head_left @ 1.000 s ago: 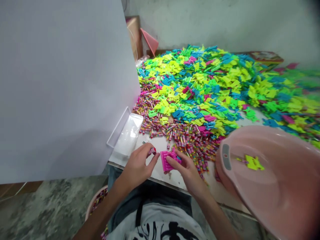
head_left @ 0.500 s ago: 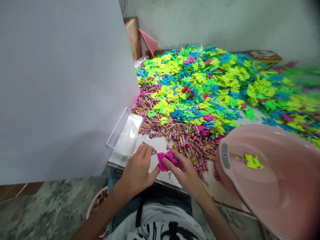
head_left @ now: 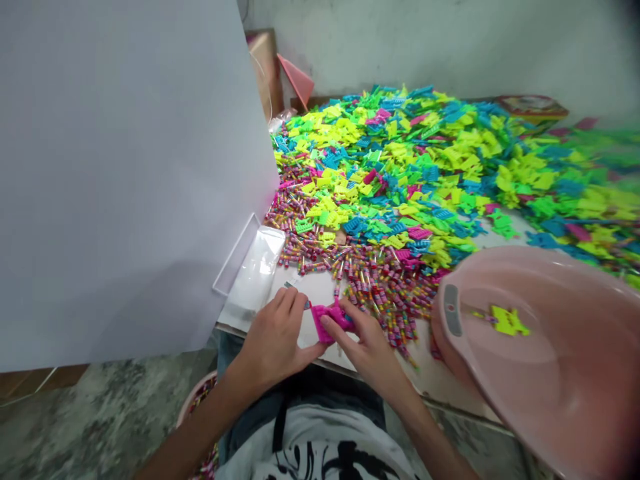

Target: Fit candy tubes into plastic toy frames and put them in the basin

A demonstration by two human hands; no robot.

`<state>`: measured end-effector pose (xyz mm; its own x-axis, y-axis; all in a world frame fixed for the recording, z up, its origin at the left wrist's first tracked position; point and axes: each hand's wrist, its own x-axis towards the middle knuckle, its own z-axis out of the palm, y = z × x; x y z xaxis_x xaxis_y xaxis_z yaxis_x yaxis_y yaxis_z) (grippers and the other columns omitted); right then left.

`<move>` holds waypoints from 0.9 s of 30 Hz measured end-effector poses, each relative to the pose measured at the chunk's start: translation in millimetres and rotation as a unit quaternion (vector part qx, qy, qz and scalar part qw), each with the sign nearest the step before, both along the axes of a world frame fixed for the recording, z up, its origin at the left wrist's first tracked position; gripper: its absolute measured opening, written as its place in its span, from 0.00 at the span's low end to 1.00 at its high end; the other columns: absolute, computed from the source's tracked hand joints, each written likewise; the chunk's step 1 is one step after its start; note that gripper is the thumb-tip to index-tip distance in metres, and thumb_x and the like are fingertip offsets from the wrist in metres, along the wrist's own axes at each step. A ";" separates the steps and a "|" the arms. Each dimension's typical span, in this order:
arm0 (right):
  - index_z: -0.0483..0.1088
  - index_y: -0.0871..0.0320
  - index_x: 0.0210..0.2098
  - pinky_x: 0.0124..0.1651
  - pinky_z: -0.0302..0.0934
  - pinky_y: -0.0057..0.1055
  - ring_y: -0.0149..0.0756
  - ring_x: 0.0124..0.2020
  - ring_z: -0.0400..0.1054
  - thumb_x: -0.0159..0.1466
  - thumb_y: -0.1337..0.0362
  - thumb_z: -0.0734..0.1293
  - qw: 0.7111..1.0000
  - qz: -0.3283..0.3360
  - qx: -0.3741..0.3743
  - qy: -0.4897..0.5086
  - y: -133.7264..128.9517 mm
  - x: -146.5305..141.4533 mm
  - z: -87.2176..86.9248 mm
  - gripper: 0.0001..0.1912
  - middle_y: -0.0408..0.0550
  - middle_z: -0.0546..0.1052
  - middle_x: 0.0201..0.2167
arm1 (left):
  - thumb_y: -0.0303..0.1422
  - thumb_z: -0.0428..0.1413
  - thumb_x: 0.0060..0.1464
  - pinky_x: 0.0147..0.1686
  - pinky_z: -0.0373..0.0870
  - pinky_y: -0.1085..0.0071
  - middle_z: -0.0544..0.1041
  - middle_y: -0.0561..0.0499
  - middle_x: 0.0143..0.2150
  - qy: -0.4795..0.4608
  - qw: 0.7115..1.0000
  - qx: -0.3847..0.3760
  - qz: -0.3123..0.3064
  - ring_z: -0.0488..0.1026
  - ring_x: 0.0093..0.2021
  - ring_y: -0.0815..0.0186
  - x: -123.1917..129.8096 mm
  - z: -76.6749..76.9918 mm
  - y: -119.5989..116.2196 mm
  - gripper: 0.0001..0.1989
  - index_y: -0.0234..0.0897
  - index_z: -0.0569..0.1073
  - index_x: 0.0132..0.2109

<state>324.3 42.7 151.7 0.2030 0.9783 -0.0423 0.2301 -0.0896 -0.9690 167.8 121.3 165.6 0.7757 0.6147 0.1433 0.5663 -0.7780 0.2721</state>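
Right hand [head_left: 367, 350] gripping pink plastic piece [head_left: 327, 321]; left hand [head_left: 273, 340] half-closed just beside it, any hold unclear. Striped tubes [head_left: 385, 293] heaped ahead; pink basin [head_left: 540, 360] to right.

Right-hand fingers [head_left: 336, 325] partly hide the magenta plastic piece [head_left: 320, 323].

A white tabletop [head_left: 316, 288] carries a broad, spreading layer of comb-shaped plastic pieces [head_left: 395, 160] in neon yellow, green, blue and pink. Along its near side lies a dense scatter of small striped tubes [head_left: 380, 293], touching the pieces' edge. A clear plastic tray [head_left: 255, 270] sits at the left, just beside the tubes.
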 end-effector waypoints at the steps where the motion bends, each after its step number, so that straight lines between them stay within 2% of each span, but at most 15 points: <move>1: 0.68 0.57 0.36 0.36 0.60 0.26 0.33 0.32 0.67 0.67 0.56 0.64 1.000 0.003 0.001 0.001 -0.1 0.0 0.2 0.10 0.42 0.74 0.30 | 0.50 0.56 0.55 0.44 0.70 0.57 0.69 0.46 0.39 0.000 1.000 0.005 -0.008 0.67 0.44 0.54 -1.0 -0.6 1.1 0.21 0.36 0.65 0.41; 5: 0.66 0.57 0.34 0.33 0.57 0.25 0.31 0.30 0.64 0.68 0.56 0.63 1.000 0.008 0.004 0.004 -0.7 -1.7 -3.7 0.11 0.40 0.70 0.28 | 0.55 0.51 0.56 0.40 0.69 0.59 0.70 0.46 0.38 0.000 0.999 0.030 -0.038 0.68 0.41 0.55 -5.3 -3.3 5.7 0.24 0.36 0.65 0.40; 9: 0.65 0.57 0.33 0.32 0.56 0.25 0.32 0.28 0.62 0.68 0.55 0.63 1.000 -0.002 -0.004 0.015 -2.9 -7.6 -14.0 0.12 0.41 0.69 0.27 | 0.55 0.50 0.57 0.36 0.68 0.61 0.70 0.47 0.36 0.018 0.997 0.038 -0.058 0.69 0.39 0.56 -7.8 -9.3 9.2 0.24 0.36 0.64 0.39; 13: 0.64 0.57 0.34 0.34 0.57 0.27 0.33 0.30 0.63 0.68 0.54 0.62 1.000 -0.016 -0.014 0.015 -4.9 -13.3 -22.8 0.12 0.42 0.70 0.28 | 0.53 0.50 0.57 0.34 0.67 0.62 0.70 0.48 0.35 0.027 0.997 0.045 -0.061 0.70 0.36 0.58 -9.2 -21.1 9.4 0.22 0.37 0.64 0.38; 18: 0.65 0.57 0.32 0.33 0.56 0.27 0.33 0.29 0.62 0.68 0.54 0.62 0.999 -0.018 -0.028 0.010 -1.5 -13.6 -27.9 0.13 0.41 0.69 0.26 | 0.51 0.52 0.57 0.35 0.66 0.62 0.70 0.48 0.36 0.018 0.996 0.077 -0.042 0.70 0.37 0.57 -10.2 -31.5 7.4 0.20 0.37 0.64 0.39; 23: 0.64 0.57 0.31 0.32 0.54 0.28 0.33 0.28 0.60 0.67 0.54 0.62 0.999 -0.016 -0.030 -0.011 4.0 -9.8 -31.8 0.14 0.41 0.68 0.26 | 0.52 0.52 0.57 0.37 0.65 0.61 0.70 0.47 0.37 0.030 0.994 0.094 -0.046 0.69 0.39 0.56 -10.4 -32.0 8.3 0.21 0.36 0.65 0.41; 27: 0.64 0.57 0.30 0.31 0.52 0.28 0.32 0.27 0.57 0.67 0.54 0.62 0.999 -0.001 -0.032 0.012 5.6 -7.9 -35.1 0.15 0.40 0.65 0.24 | 0.53 0.52 0.57 0.37 0.66 0.61 0.71 0.47 0.38 0.035 0.994 0.084 -0.057 0.70 0.39 0.56 -11.1 -31.7 10.8 0.23 0.36 0.65 0.41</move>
<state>316.4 48.3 116.6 0.2040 0.9729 -0.1091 0.2073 -0.1519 -0.9664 156.7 132.1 133.9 0.8501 0.4949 0.1800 0.4855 -0.8689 0.0963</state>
